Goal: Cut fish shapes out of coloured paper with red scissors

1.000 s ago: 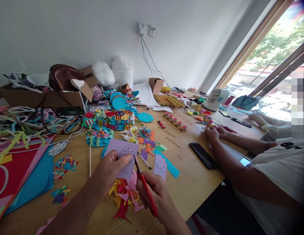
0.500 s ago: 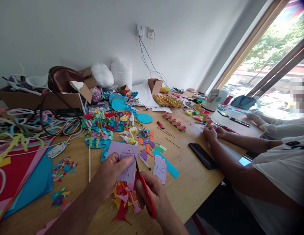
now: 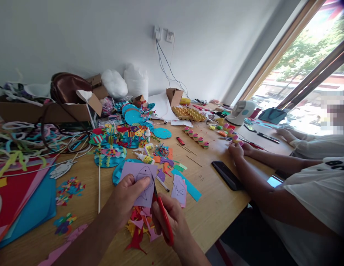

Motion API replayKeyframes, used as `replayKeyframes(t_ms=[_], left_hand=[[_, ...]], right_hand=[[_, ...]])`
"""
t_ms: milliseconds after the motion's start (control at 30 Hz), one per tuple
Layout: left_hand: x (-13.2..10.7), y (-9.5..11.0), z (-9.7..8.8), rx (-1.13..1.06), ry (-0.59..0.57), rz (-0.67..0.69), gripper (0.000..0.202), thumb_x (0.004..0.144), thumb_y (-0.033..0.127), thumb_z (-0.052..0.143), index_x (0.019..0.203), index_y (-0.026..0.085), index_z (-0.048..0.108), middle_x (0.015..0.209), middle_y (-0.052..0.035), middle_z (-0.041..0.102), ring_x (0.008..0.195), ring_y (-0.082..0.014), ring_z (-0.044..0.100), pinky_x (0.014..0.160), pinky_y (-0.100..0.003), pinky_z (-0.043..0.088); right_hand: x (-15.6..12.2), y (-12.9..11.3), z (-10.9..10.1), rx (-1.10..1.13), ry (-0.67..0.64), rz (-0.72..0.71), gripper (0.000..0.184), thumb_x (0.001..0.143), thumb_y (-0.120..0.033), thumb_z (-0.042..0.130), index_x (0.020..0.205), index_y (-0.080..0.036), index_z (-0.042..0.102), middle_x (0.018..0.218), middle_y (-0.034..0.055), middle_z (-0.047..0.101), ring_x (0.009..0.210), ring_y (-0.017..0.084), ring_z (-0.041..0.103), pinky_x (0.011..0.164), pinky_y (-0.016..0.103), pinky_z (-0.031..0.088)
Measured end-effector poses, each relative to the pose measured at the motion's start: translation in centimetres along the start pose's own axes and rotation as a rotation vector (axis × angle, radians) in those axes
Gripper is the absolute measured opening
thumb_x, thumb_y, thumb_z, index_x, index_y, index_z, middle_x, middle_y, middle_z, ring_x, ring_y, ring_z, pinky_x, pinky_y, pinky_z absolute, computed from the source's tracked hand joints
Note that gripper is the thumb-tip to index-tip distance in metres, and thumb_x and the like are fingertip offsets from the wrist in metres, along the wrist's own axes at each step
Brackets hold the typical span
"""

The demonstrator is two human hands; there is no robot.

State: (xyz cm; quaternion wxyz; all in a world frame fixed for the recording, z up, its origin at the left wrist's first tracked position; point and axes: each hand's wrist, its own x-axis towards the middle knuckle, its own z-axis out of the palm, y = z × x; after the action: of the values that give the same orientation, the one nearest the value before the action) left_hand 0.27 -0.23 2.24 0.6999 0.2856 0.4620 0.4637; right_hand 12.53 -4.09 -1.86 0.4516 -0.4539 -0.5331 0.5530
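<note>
My left hand [image 3: 130, 197] pinches a square of purple paper [image 3: 130, 170] with a fish drawn on it, thumb on top over the drawing. Closed round the handles of red scissors [image 3: 166, 225] is my right hand [image 3: 174, 214]. The dark blades point away from me and meet the paper's right edge, beside the fish outline. Below the paper lies a heap of coloured paper scraps [image 3: 137, 236], partly hidden by my hands. A pen [image 3: 163, 183] and another purple piece with a drawing [image 3: 179, 188] rest to the right.
Blue paper discs with fish decorations [image 3: 109, 157], glue bottles [image 3: 145, 158] and wooden sticks [image 3: 194, 160] lie beyond my hands. Coloured sheets [image 3: 30, 214] are at left. A black phone [image 3: 225, 175] lies at right, near a co-worker's hands [image 3: 237, 149] holding a colourful piece. A second person sits farther back.
The view has shifted slightly, so the table's things sit a little farther left. My hands, the paper and the scissors keep nearly the same positions.
</note>
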Motion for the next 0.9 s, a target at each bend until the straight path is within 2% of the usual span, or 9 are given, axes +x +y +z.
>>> replayKeyframes(t_ms=[267, 467, 733, 900], left_hand=[[0.08, -0.08, 0.18, 0.001, 0.037, 0.014, 0.022, 0.052, 0.029, 0.077, 0.061, 0.016, 0.061, 0.051, 0.0031, 0.064, 0.046, -0.0115, 0.056, 0.045, -0.021, 0.045], [0.16, -0.15, 0.10, -0.007, 0.036, 0.016, 0.023, 0.052, 0.028, 0.078, 0.059, 0.016, 0.060, 0.050, 0.0035, 0.063, 0.046, -0.0105, 0.055, 0.044, -0.019, 0.044], [-0.11, 0.11, 0.24, -0.040, -0.060, -0.002, 0.019, 0.054, 0.028, 0.077, 0.061, 0.015, 0.065, 0.050, 0.0018, 0.065, 0.043, -0.0109, 0.056, 0.042, -0.019, 0.045], [-0.32, 0.17, 0.45, -0.056, -0.080, -0.013, 0.018, 0.052, 0.026, 0.077, 0.059, 0.015, 0.064, 0.050, 0.0020, 0.065, 0.043, -0.0104, 0.055, 0.041, -0.018, 0.044]], right_hand=[[-0.04, 0.50, -0.18, -0.077, 0.027, -0.035, 0.054, 0.083, -0.065, 0.047, 0.055, -0.020, 0.040, 0.046, -0.0048, 0.039, 0.042, 0.007, 0.031, 0.039, 0.020, 0.021], [-0.10, 0.36, -0.20, -0.037, 0.015, -0.022, 0.051, 0.085, -0.059, 0.048, 0.055, -0.019, 0.040, 0.047, -0.0050, 0.040, 0.041, 0.007, 0.031, 0.039, 0.019, 0.023], [0.21, 0.18, -0.25, -0.041, 0.002, -0.030, 0.040, 0.086, -0.045, 0.053, 0.057, -0.019, 0.041, 0.044, -0.0058, 0.043, 0.037, 0.006, 0.035, 0.039, 0.019, 0.024], [0.35, 0.39, -0.29, 0.003, -0.020, -0.059, 0.039, 0.088, -0.045, 0.051, 0.059, -0.019, 0.042, 0.044, -0.0055, 0.045, 0.037, 0.006, 0.037, 0.039, 0.018, 0.026]])
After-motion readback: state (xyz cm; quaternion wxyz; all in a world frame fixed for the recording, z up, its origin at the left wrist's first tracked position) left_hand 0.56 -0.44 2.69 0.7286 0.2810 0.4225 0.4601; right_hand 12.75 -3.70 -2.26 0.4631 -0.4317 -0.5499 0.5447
